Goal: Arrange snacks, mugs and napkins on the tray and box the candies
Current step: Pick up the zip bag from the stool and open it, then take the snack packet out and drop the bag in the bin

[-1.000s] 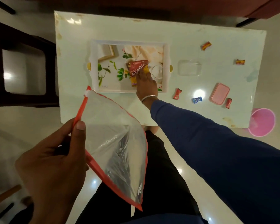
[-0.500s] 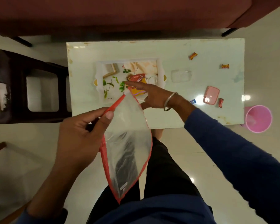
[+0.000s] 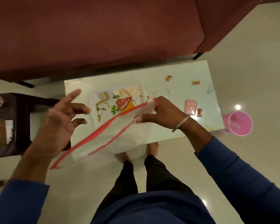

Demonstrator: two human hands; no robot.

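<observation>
A floral white tray (image 3: 94, 104) lies on the pale table (image 3: 181, 88) with a red and yellow snack packet (image 3: 125, 105) and a clear glass mug (image 3: 138, 101) in it. My right hand (image 3: 164, 114) grips one end of a clear plastic bag with red edges (image 3: 120, 135), which stretches across in front of the tray. My left hand (image 3: 61, 120) is blurred, fingers spread, beside the bag's other end and holding nothing. Wrapped candies (image 3: 168, 77) (image 3: 196, 82) (image 3: 200, 112) lie scattered on the table's right half. A pink lid (image 3: 191, 107) and a clear box (image 3: 162, 93) lie there too.
A maroon sofa (image 3: 103, 33) runs along the far side of the table. A dark side table (image 3: 14, 123) stands at the left. A pink bucket (image 3: 239, 123) sits on the floor at the table's right end. My legs and feet are below the near edge.
My right hand left the snack packet on the tray and took hold of the bag. My left hand let go of the bag and opened. The view pulled back from the table.
</observation>
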